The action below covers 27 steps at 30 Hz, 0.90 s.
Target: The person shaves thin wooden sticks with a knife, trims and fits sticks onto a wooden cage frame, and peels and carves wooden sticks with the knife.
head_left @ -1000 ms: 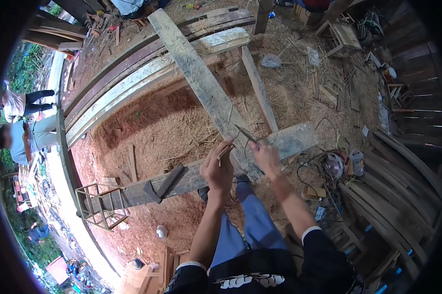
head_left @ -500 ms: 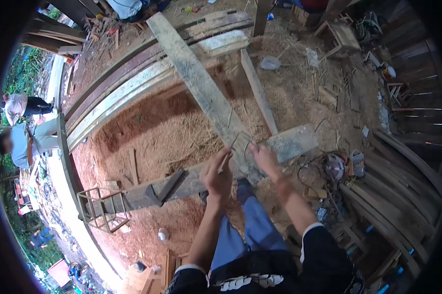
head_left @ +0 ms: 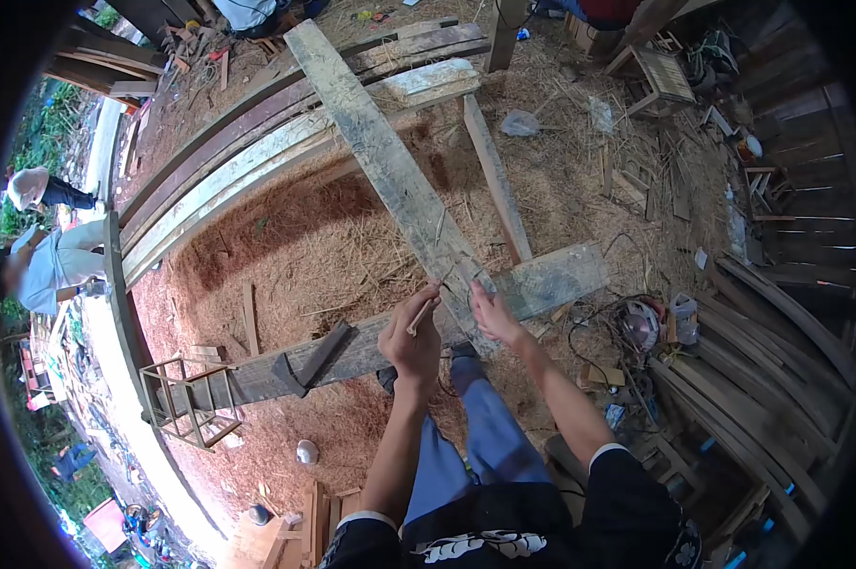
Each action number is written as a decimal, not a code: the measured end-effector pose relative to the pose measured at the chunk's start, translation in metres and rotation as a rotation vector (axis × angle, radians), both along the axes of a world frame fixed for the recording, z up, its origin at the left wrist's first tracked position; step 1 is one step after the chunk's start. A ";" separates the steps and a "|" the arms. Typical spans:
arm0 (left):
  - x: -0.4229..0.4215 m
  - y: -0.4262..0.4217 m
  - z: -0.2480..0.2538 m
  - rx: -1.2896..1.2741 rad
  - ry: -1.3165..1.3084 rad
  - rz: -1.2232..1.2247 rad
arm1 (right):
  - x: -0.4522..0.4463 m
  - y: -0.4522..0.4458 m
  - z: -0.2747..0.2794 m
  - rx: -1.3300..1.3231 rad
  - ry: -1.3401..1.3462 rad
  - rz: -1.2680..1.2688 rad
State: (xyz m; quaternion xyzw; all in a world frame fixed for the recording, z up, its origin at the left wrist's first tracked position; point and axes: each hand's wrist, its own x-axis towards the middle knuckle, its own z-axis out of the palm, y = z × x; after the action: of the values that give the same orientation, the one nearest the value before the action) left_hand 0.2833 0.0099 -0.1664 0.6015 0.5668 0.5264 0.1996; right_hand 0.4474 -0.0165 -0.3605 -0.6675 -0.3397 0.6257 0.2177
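My left hand (head_left: 412, 334) is closed on a thin pale stick (head_left: 419, 317), which slants up between the fingers. To its right, my right hand (head_left: 494, 318) is curled shut; a small thin piece seems to show by its fingertips, too small to name. Both hands are in front of my body, apart from each other, over the near end of a long weathered plank (head_left: 381, 152). Another thin twig (head_left: 439, 226) lies on that plank. Beneath, a broad board (head_left: 561, 280) runs crosswise near my feet.
Long beams (head_left: 248, 194) lie beyond a sawdust-covered patch of ground. A small wooden frame (head_left: 193, 403) stands at left, near dark wood pieces (head_left: 316, 360). A circular saw (head_left: 639, 324) and stacked timber (head_left: 760, 379) are at right. Two people (head_left: 44, 270) are at far left.
My left hand has turned and shifted slightly left, showing the pale stick. My right hand has drawn a little left and down, and the curved dark strip by it no longer shows.
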 end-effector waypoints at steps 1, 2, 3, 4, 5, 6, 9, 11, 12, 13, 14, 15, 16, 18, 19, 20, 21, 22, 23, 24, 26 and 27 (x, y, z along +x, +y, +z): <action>-0.003 0.000 -0.002 -0.004 -0.011 -0.002 | 0.001 0.001 -0.019 0.129 -0.070 -0.001; -0.006 0.000 -0.005 -0.004 -0.023 -0.005 | 0.012 0.003 -0.035 0.180 -0.183 0.060; -0.006 -0.001 -0.008 -0.004 -0.039 -0.004 | 0.020 0.008 -0.037 0.227 -0.301 0.117; -0.006 -0.006 -0.007 0.009 -0.007 -0.014 | 0.032 0.020 0.001 0.181 -0.457 0.237; -0.007 -0.008 -0.004 0.032 0.029 -0.027 | 0.037 0.031 0.022 0.143 -0.611 0.353; -0.007 -0.005 -0.003 0.061 0.065 -0.033 | 0.035 0.031 0.020 0.174 -0.669 0.360; -0.003 -0.009 -0.013 0.022 -0.075 0.016 | 0.030 0.022 0.015 0.178 -0.766 0.378; -0.002 -0.008 -0.006 0.056 0.026 -0.003 | 0.038 0.026 0.006 0.172 -0.837 0.402; -0.005 -0.008 -0.002 0.070 0.082 -0.014 | 0.035 0.029 0.011 0.167 -0.867 0.415; -0.008 -0.007 -0.001 0.059 0.092 -0.015 | 0.030 0.029 0.017 0.175 -0.848 0.395; -0.009 -0.006 0.001 0.049 0.096 -0.011 | 0.031 0.029 0.024 0.185 -0.836 0.380; -0.009 -0.007 0.002 0.034 0.095 -0.001 | 0.031 0.029 0.034 0.192 -0.828 0.374; -0.011 -0.007 0.000 0.026 0.110 -0.005 | 0.027 0.025 0.036 0.197 -0.739 0.327; -0.013 -0.009 -0.004 0.094 0.055 -0.033 | 0.017 0.015 0.039 0.217 -0.560 0.225; -0.014 -0.007 -0.004 0.138 0.031 -0.045 | 0.014 0.010 0.027 0.244 -0.363 0.136; -0.016 -0.007 -0.001 0.161 0.027 -0.069 | 0.008 0.004 0.005 0.271 -0.163 0.051; -0.019 -0.013 0.003 0.182 0.024 -0.094 | 0.004 0.003 -0.004 0.294 0.040 -0.033; -0.023 -0.020 0.008 0.201 0.023 -0.120 | -0.004 0.007 0.044 0.185 0.207 -0.106; -0.027 -0.027 0.013 0.205 0.014 -0.146 | -0.014 0.012 0.100 0.069 0.357 -0.189; -0.032 -0.035 0.019 0.212 0.006 -0.170 | -0.021 0.011 0.120 0.043 0.471 -0.222; -0.042 -0.043 0.034 0.260 -0.011 -0.233 | -0.040 0.010 0.150 0.031 0.672 -0.336; -0.047 -0.047 0.042 0.267 -0.029 -0.256 | -0.047 0.011 0.167 0.076 0.693 -0.335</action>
State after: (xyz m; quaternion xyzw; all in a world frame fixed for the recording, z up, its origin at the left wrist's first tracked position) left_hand 0.2363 -0.0372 -0.1242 0.6822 0.4078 0.5757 0.1918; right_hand 0.4008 -0.0056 -0.1937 -0.4543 -0.1553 0.7569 0.4435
